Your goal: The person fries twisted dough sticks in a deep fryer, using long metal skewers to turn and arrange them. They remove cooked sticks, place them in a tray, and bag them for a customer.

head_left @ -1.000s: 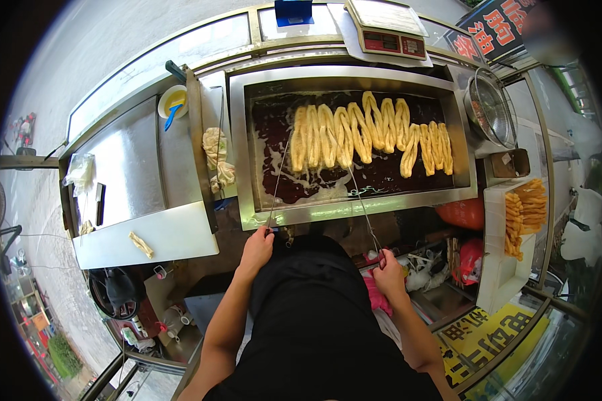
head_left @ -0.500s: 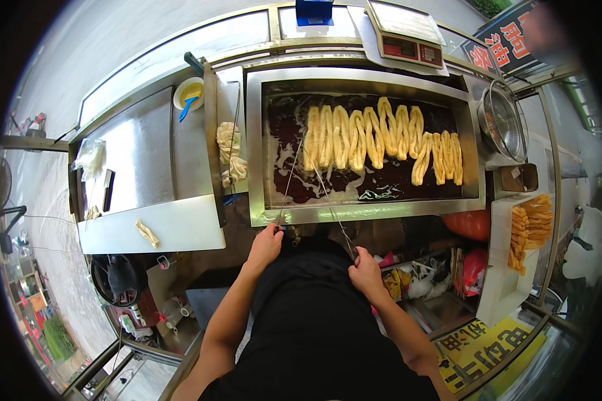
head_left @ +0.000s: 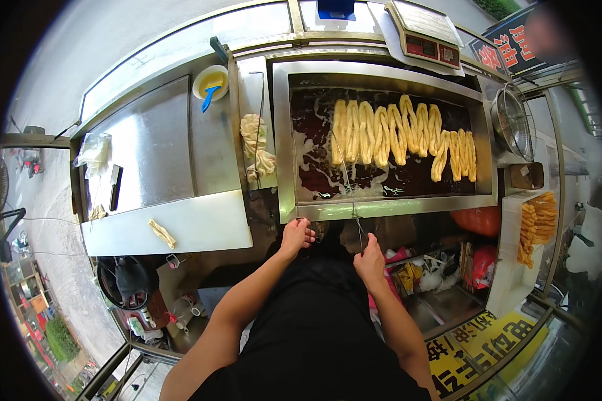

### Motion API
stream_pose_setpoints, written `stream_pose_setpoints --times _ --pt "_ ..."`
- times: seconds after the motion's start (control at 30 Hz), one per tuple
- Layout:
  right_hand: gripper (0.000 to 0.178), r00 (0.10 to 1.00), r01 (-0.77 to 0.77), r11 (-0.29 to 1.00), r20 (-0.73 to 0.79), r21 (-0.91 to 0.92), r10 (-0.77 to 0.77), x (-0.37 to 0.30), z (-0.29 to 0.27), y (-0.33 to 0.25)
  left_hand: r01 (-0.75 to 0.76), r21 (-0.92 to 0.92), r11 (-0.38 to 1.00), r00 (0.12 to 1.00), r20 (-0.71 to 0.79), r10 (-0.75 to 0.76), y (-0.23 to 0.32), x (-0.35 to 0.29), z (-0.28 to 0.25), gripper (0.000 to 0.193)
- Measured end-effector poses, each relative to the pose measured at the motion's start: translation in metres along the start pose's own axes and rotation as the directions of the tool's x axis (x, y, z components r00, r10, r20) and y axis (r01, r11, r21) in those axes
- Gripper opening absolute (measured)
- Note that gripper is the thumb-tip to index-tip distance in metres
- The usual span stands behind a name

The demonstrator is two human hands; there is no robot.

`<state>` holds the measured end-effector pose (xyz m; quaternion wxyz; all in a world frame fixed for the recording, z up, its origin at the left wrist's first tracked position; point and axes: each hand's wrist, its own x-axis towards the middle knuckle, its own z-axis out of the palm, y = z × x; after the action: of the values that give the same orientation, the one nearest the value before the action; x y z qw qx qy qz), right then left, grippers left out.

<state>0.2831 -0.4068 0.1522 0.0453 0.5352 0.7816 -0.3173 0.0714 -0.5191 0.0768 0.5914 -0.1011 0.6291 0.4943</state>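
My right hand [head_left: 369,259] grips long thin metal sticks [head_left: 349,184] at the near side of the fryer. They reach over the front rim, close together, toward the leftmost dough strips. My left hand [head_left: 297,237] is by the rim's left part, its fingers loosely curled and apart, with nothing visible in them. In the rectangular steel fryer [head_left: 394,208], a row of pale yellow fried dough sticks [head_left: 381,137] floats side by side in dark oil [head_left: 314,177]. Several shorter ones lie at the right end. Foam shows on the oil at the left.
Left of the fryer, one raw dough strip [head_left: 162,233] lies on a white board [head_left: 207,227]. Beyond are a steel worktop [head_left: 147,147] and a bowl with a blue-handled brush [head_left: 212,93]. On the right are a wire strainer [head_left: 515,123] and browned dough sticks [head_left: 538,217]. A scale [head_left: 425,40] stands behind.
My left hand has come off its stick, and the sticks are now together in my right hand. The view has shifted, so the fryer appears farther right.
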Motion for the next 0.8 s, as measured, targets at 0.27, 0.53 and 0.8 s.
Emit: stream_pose_setpoints --times 0.27,0.53,0.8 --pt "0.066 0.994 -0.109 0.982 -0.035 -0.152 0.104 0.005 0.029 -0.025 0.13 -0.025 0.991 0.99 0.052 -0.129 -0.001 0.004 -0.02 0.028" --pt "0.063 0.987 -0.141 0.964 0.04 -0.224 0.154 0.024 0.032 -0.022 0.12 0.041 0.992 0.992 0.023 -0.121 0.005 0.004 -0.014 0.024" --pt "0.066 0.997 -0.044 0.983 0.059 -0.179 0.056 0.038 0.035 -0.015 0.027 0.284 0.958 0.997 -0.073 -0.006 0.003 -0.028 -0.048 0.025"
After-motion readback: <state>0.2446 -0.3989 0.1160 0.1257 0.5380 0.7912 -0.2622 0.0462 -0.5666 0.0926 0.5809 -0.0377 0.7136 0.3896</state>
